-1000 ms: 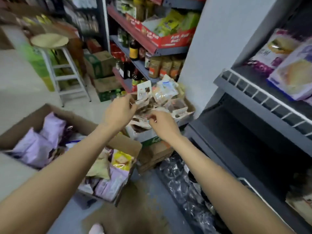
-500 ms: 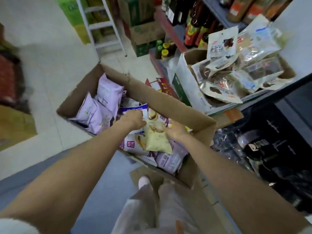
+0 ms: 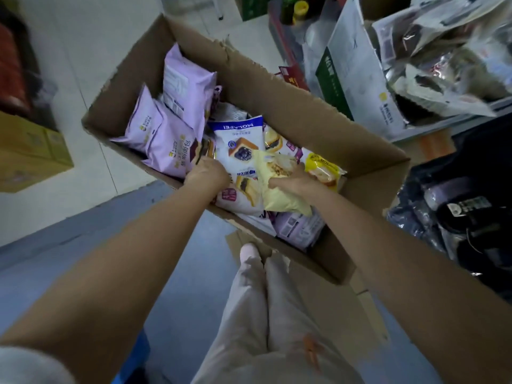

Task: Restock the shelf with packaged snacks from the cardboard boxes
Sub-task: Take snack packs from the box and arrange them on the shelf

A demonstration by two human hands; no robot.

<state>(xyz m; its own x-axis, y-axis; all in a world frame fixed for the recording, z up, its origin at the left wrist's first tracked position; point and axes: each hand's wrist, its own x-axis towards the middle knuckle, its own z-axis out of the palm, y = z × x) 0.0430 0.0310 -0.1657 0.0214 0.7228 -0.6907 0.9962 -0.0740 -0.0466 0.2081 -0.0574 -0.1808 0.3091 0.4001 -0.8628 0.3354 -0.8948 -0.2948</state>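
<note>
1. Pale tiled floor (image 3: 91,87), shop aisle; open cardboard box (image 3: 277,106) standing on it, just ahead of the feet.
2. Right hand (image 3: 293,182) curled round a pale yellow snack pack (image 3: 279,189), thumb on top; pack partly raised above the others, not clear of the box.
3. Left hand (image 3: 206,173) down among the packs beside a white blueberry-cake pack (image 3: 239,145); fingers bent under and out of sight, so grip impossible to tell.
4. Lilac bread packs (image 3: 166,134) stacked at the far-left end; a brighter yellow pack (image 3: 322,167) under the right wrist.
5. Second box (image 3: 360,65) of clear pouches upper right.
6. Progress, judged: early. Box mostly full, shelf out of view, nothing seen placed.
</note>
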